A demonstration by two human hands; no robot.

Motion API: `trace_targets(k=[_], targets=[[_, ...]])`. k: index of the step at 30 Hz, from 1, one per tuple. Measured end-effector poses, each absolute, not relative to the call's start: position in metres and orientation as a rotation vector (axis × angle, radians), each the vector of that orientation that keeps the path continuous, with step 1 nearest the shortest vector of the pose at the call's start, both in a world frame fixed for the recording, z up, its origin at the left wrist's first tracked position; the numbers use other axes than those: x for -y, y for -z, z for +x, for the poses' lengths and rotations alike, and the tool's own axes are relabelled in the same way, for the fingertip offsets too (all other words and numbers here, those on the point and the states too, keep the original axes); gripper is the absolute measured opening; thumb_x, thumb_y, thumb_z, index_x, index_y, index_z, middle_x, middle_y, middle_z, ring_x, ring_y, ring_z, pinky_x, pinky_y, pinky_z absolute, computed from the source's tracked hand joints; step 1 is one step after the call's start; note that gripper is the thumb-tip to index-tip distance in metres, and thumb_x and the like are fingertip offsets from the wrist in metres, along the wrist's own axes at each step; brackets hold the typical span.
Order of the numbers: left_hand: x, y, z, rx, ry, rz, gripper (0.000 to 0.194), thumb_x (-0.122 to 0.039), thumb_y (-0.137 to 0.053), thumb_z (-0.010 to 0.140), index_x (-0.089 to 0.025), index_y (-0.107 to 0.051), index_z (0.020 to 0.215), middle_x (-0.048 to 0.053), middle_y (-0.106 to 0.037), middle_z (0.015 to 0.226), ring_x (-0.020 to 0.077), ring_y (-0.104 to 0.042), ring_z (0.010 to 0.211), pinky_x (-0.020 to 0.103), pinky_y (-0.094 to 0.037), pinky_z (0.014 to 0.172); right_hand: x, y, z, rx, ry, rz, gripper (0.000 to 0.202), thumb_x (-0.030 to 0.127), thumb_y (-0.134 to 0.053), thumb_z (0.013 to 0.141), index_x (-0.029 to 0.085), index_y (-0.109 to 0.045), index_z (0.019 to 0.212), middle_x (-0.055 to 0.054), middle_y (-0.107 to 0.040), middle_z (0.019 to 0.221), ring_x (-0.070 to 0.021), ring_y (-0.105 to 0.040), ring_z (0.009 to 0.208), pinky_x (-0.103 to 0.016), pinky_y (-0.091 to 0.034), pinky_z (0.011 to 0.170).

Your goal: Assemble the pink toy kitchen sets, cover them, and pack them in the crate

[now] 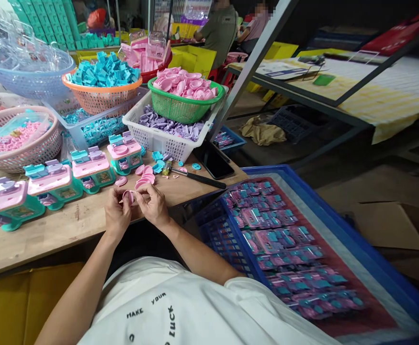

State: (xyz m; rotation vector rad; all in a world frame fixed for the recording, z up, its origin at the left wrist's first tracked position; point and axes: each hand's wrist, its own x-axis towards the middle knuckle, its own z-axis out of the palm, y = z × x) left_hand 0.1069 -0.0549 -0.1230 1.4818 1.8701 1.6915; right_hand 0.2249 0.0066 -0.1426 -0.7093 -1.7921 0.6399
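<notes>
Between both hands, just over the table's front edge, is a small pink oval plastic part (128, 195). My left hand (118, 213) pinches it, and the fingers of my right hand (152, 205) are closed at its right side, on a tiny pink bit that is hard to make out. Right beyond my hands lie several loose pink oval parts (145, 178). A tool with a black handle (204, 180) rests to their right. On the left stand several toy units (91, 171) with pink tops and teal bases.
Baskets of parts crowd the table's back: a green basket (186, 111), a white crate (159, 140), an orange basket (92, 98). A phone (214, 160) lies near the right edge. A blue crate (284, 168) of finished-looking toys stands at right. Co-workers (220, 33) sit behind.
</notes>
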Motion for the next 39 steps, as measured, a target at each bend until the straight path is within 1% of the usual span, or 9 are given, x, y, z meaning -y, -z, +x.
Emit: trace_targets(k=[6,11,15,18,22,27,31,35,39], targets=[[0.055,0.135,0.109,-1.964,-1.697,1.689,0.015,-0.032,-0.054,0.095,-0.018,-0.059,0.096,0.006,-0.07,0.086,0.0124,-0.064,0.064,0.023,-0.052,0.056,-0.004,0.136,0.227,1.776,-0.805,-0.77,0.024,0.04,-0.055,0.096,0.021,-0.057,0.083,-0.006,-0.071,0.081,-0.0171,-0.068,0.078,-0.028,-0.053,0.075],[0.056,0.143,0.11,-2.026,-1.652,1.928,0.011,-0.023,-0.052,0.094,-0.017,-0.061,0.097,0.009,-0.073,0.093,0.0129,-0.065,0.066,0.024,-0.051,0.059,-0.007,0.135,0.227,1.749,-0.997,-0.817,0.025,0.043,-0.056,0.093,0.021,-0.056,0.08,-0.003,-0.071,0.076,-0.0157,-0.068,0.067,-0.026,-0.052,0.066],[0.055,0.141,0.112,-2.04,-1.689,1.721,0.011,-0.029,-0.055,0.092,-0.019,-0.061,0.091,0.006,-0.072,0.084,0.0125,-0.064,0.062,0.024,-0.05,0.058,-0.011,0.136,0.222,1.772,-1.036,-0.808,0.024,0.041,-0.057,0.093,0.021,-0.057,0.08,-0.002,-0.07,0.075,-0.0154,-0.067,0.067,-0.026,-0.052,0.065],[0.055,0.134,0.11,-1.954,-1.861,1.291,0.019,-0.039,-0.059,0.089,-0.02,-0.059,0.087,0.003,-0.069,0.077,0.0129,-0.064,0.064,0.024,-0.052,0.06,-0.004,0.128,0.214,1.824,-0.869,-0.731,0.018,0.036,-0.056,0.095,0.021,-0.061,0.089,-0.006,-0.071,0.089,-0.019,-0.069,0.085,-0.03,-0.055,0.078],[0.061,0.115,0.096,-1.803,-2.102,0.802,0.028,-0.042,-0.069,0.08,-0.018,-0.058,0.087,0.004,-0.069,0.08,0.0148,-0.068,0.074,0.027,-0.055,0.071,0.014,0.117,0.202,1.943,-0.53,-0.447,0.017,0.026,-0.056,0.096,0.018,-0.064,0.109,-0.012,-0.068,0.107,-0.0236,-0.062,0.107,-0.038,-0.05,0.097],[0.071,0.093,0.081,-1.58,-2.244,0.628,0.037,-0.045,-0.075,0.077,-0.017,-0.057,0.092,0.006,-0.07,0.09,0.016,-0.069,0.084,0.029,-0.055,0.079,0.012,0.103,0.173,2.233,-0.267,-0.361,0.023,0.037,-0.057,0.099,0.018,-0.069,0.106,-0.012,-0.071,0.106,-0.0257,-0.059,0.102,-0.04,-0.044,0.089],[0.069,0.078,0.066,-1.575,-2.27,0.715,0.04,-0.051,-0.072,0.08,-0.017,-0.059,0.097,0.005,-0.068,0.093,0.0154,-0.067,0.086,0.028,-0.053,0.079,-0.002,0.082,0.147,2.244,-0.071,-0.357,0.028,0.037,-0.051,0.103,0.019,-0.072,0.104,-0.01,-0.071,0.104,-0.0239,-0.057,0.099,-0.038,-0.038,0.083],[0.063,0.066,0.041,-1.773,-2.182,0.865,0.033,-0.051,-0.06,0.089,-0.019,-0.06,0.096,0.005,-0.067,0.091,0.0173,-0.065,0.083,0.029,-0.051,0.075,-0.019,0.065,0.128,2.211,-0.006,-0.334,0.028,0.035,-0.051,0.103,0.018,-0.072,0.11,-0.01,-0.071,0.111,-0.0247,-0.054,0.103,-0.039,-0.037,0.087],[0.062,0.063,0.007,-2.156,-2.028,1.191,0.021,-0.036,-0.047,0.096,-0.02,-0.06,0.09,0.007,-0.066,0.093,0.0211,-0.064,0.09,0.035,-0.05,0.085,-0.046,0.057,0.116,2.432,0.073,-0.367,0.017,0.024,-0.057,0.099,0.017,-0.073,0.1,-0.01,-0.07,0.108,-0.0252,-0.052,0.103,-0.038,-0.036,0.086]])
